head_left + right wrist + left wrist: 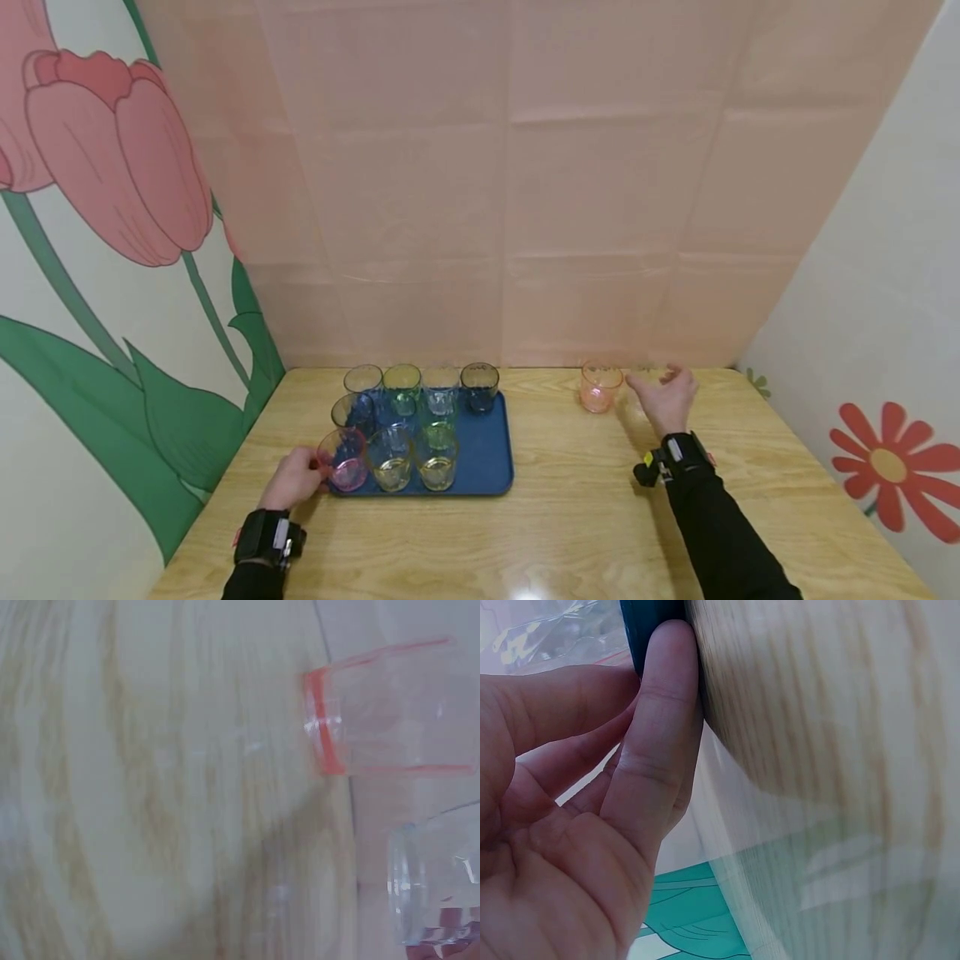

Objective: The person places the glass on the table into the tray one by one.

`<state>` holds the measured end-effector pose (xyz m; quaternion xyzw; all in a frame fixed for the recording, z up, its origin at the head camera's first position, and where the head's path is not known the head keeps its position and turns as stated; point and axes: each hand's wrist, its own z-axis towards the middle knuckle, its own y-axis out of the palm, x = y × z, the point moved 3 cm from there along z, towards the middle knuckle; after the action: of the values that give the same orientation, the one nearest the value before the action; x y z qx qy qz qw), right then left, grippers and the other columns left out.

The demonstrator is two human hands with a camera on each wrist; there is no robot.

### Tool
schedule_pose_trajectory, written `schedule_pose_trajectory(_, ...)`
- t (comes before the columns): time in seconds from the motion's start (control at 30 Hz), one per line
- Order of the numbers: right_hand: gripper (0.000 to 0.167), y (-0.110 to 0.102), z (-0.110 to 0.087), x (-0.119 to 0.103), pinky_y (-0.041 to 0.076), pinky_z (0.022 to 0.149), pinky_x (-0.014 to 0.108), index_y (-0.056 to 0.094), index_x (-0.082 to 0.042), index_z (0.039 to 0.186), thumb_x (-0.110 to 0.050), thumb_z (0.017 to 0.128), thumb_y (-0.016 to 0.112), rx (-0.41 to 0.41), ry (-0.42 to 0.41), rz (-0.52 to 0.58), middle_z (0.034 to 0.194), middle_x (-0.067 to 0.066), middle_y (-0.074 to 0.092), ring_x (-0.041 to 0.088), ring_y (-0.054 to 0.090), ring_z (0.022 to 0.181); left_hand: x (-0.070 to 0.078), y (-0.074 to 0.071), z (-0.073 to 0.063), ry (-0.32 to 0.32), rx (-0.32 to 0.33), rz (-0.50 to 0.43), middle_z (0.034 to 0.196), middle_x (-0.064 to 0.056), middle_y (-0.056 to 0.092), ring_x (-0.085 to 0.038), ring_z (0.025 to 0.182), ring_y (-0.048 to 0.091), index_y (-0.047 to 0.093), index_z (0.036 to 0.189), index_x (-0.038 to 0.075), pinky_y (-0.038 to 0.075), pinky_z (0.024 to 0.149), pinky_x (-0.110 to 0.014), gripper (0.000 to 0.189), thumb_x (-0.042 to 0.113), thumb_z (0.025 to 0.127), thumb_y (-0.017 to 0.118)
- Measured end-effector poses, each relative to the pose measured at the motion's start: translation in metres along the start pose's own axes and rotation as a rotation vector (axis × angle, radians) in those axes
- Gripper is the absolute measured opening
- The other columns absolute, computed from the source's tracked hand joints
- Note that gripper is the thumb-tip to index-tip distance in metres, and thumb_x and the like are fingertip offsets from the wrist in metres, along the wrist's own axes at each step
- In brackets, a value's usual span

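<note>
At the front left corner of a blue tray (487, 454), my left hand (291, 478) pinches the rim; the left wrist view shows thumb and fingers on the dark blue edge (654, 622). A pink glass (348, 473) stands on the tray just beside that hand. Toward the back right of the table, my right hand (667, 400) grips a clear glass (435, 877), whose base seems raised off the wood. Only fingertips (450, 949) show in the right wrist view. Left of that hand, an orange-pink glass (600, 390) stands upright on the table.
Several more glasses fill the tray's left and back: a green one (402, 387), a dark grey one (480, 388), a yellowish one (437, 471). The wooden table (570, 517) meets a pink sheet (510, 208) behind and flower-painted walls at both sides.
</note>
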<state>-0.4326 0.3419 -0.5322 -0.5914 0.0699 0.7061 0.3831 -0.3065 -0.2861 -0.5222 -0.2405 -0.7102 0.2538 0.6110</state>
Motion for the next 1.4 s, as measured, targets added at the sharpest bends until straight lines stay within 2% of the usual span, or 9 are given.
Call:
schedule_pose_trajectory(0.17, 0.086, 0.002, -0.007, -0.013, 0.035, 0.082, 0.035, 0.043, -0.004, 0.141, -0.043, 0.078, 0.087, 0.016, -0.010, 0.048, 0.131, 0.019, 0.036, 0.022, 0.039, 0.107, 0.000, 0.000, 0.000, -0.004, 0.002, 0.003, 0.083, -0.011, 0.060, -0.021, 0.071, 0.061, 0.064, 0.097, -0.008, 0.056, 0.064, -0.035, 0.006, -0.008, 0.094, 0.060)
schedule_pose_trajectory(0.33, 0.082, 0.008, -0.013, -0.028, 0.033, 0.080, 0.033, 0.048, -0.004, 0.138, -0.038, 0.076, 0.089, 0.041, -0.061, 0.086, 0.122, 0.013, 0.036, 0.016, 0.035, 0.101, -0.001, 0.001, 0.000, -0.020, -0.001, 0.005, 0.085, -0.012, 0.060, -0.022, 0.073, 0.060, 0.064, 0.100, -0.008, 0.055, 0.065, -0.035, 0.008, -0.007, 0.094, 0.060)
schedule_pose_trajectory(0.43, 0.080, 0.011, -0.017, -0.037, 0.031, 0.080, 0.033, 0.049, -0.006, 0.137, -0.038, 0.076, 0.090, 0.055, -0.076, 0.120, 0.118, 0.008, 0.034, 0.018, 0.035, 0.101, -0.002, 0.001, 0.000, -0.026, -0.001, 0.002, 0.086, -0.012, 0.060, -0.022, 0.074, 0.060, 0.064, 0.101, -0.008, 0.055, 0.065, -0.035, 0.008, -0.007, 0.094, 0.059)
schedule_pose_trajectory(0.6, 0.081, 0.017, -0.028, -0.050, 0.032, 0.079, 0.034, 0.049, -0.007, 0.139, -0.039, 0.076, 0.089, 0.032, -0.083, 0.179, 0.117, 0.008, 0.033, 0.022, 0.036, 0.102, -0.003, -0.001, 0.000, -0.005, 0.009, 0.000, 0.085, -0.012, 0.061, -0.021, 0.073, 0.060, 0.064, 0.100, -0.009, 0.056, 0.064, -0.035, 0.008, -0.008, 0.093, 0.059)
schedule_pose_trajectory(0.8, 0.077, 0.028, -0.046, -0.059, 0.034, 0.078, 0.033, 0.048, -0.006, 0.138, -0.032, 0.079, 0.088, -0.027, -0.100, 0.221, 0.115, 0.010, 0.035, 0.021, 0.038, 0.098, -0.004, -0.002, 0.001, 0.013, 0.011, -0.001, 0.084, -0.011, 0.061, -0.020, 0.072, 0.061, 0.064, 0.099, -0.009, 0.056, 0.063, -0.035, 0.008, -0.008, 0.093, 0.060)
schedule_pose_trajectory(1.07, 0.078, 0.046, -0.071, -0.068, 0.037, 0.086, 0.028, 0.039, 0.002, 0.139, -0.024, 0.083, 0.086, -0.145, -0.076, 0.406, 0.132, 0.017, 0.050, 0.030, 0.046, 0.113, -0.003, -0.002, 0.000, 0.016, 0.012, 0.006, 0.085, -0.011, 0.060, -0.020, 0.072, 0.061, 0.064, 0.100, -0.009, 0.056, 0.064, -0.035, 0.008, -0.007, 0.093, 0.060)
schedule_pose_trajectory(1.27, 0.073, 0.059, -0.086, -0.076, 0.043, 0.087, 0.019, 0.038, 0.004, 0.140, -0.011, 0.085, 0.083, -0.226, -0.073, 0.529, 0.133, 0.021, 0.055, 0.035, 0.052, 0.119, -0.002, -0.001, -0.001, 0.017, 0.015, 0.010, 0.084, -0.011, 0.061, -0.020, 0.072, 0.061, 0.065, 0.100, -0.009, 0.056, 0.064, -0.035, 0.009, -0.007, 0.093, 0.060)
schedule_pose_trajectory(1.4, 0.073, 0.067, -0.095, -0.082, 0.044, 0.089, 0.021, 0.037, 0.005, 0.140, -0.007, 0.084, 0.083, -0.252, -0.081, 0.565, 0.133, 0.023, 0.054, 0.035, 0.052, 0.119, -0.001, -0.001, -0.001, 0.016, 0.014, 0.015, 0.085, -0.011, 0.061, -0.020, 0.072, 0.061, 0.065, 0.101, -0.009, 0.056, 0.064, -0.034, 0.009, -0.007, 0.093, 0.060)
